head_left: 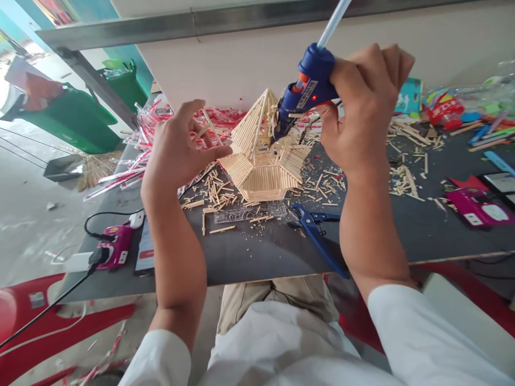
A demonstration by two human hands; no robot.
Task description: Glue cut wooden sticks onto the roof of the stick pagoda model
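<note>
- White shirt point(277, 343) lies nearest the camera, below the front edge of the dark table point(249, 260).
- Left hand point(171, 153): thumb and fingers pinch a small stick frame point(212, 126), raised just left of the stick model point(263, 177).
- Right hand point(364, 110): fingers wrapped around a blue glue gun point(309, 88), red light lit, nozzle angled down at the model's roof; contact cannot be determined.
- Stick model: upright on the table between the hands; pointed roof above, flared eaves below; pale wall point(225, 69) behind.
- Clear ruler point(241, 214): just in front of the model; dark tabletop shows from there to the front edge.
- Blue cutter point(309, 220): right of the ruler, lower handle reaching the front edge beside the right forearm.
- Stick offcuts point(223, 195) crowd both sides of the model, narrowing sideways room.
</note>
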